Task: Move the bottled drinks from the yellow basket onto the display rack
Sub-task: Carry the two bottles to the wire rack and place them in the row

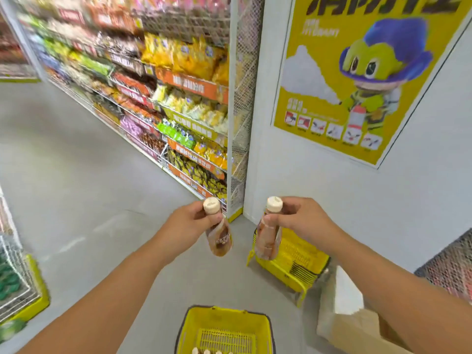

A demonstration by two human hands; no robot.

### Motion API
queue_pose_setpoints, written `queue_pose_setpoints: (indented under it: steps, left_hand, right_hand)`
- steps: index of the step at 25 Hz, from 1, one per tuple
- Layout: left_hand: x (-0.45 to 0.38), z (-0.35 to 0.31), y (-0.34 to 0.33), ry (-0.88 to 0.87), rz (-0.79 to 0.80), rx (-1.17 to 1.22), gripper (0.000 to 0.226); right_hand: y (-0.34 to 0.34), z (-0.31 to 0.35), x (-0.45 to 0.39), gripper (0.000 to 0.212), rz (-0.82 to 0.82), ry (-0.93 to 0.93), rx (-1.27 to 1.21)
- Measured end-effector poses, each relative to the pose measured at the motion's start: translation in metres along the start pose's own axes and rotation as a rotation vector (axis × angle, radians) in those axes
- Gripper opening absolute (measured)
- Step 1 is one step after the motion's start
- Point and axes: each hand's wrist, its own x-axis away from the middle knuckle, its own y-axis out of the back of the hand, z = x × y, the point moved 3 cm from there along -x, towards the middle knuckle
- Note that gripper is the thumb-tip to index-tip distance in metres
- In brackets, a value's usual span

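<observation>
Brown, cream-capped bottled drinks (219, 238) hang tilted, one per hand.

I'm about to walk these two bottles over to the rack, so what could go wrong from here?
Each bottle hangs from fingers near its cap: the left hand on the left bottle, the right hand on the right bottle. Either might slip. The yellow basket at your feet and a second basket could trip you.
</observation>
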Motion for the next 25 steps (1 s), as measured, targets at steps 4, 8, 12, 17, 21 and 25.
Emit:
queue_pose_setpoints:
  steps: [4, 8, 12, 17, 21, 25]
  left_hand:
    - [0.03, -0.073, 0.059, -0.029, -0.004, 0.012, 0.016]
    - [0.055, -0.121, 0.103, -0.031, -0.052, 0.022, 0.017]
    - [0.078, -0.161, 0.139, -0.065, -0.18, -0.008, 0.02]
    - [0.117, -0.194, 0.156, -0.055, -0.36, -0.005, 0.023]
    - [0.164, -0.208, 0.165, -0.007, -0.525, 0.009, 0.025]
    - [0.221, -0.222, 0.184, 0.043, -0.652, 0.021, 0.029]
  right_hand:
    - [0.012, 0.099, 0.003, 0.018, 0.012, 0.106, -0.023]
    - [0.006, 0.167, 0.004, 0.023, 0.079, 0.156, -0.009]
    - [0.006, 0.211, 0.002, 0.019, 0.19, 0.252, -0.032]
    - [0.007, 0.252, -0.003, 0.018, 0.328, 0.384, 0.021]
    - [-0.009, 0.286, -0.002, 0.019, 0.473, 0.512, 0.02]
    - [-0.051, 0.324, 0.004, 0.022, 0.614, 0.611, -0.004]
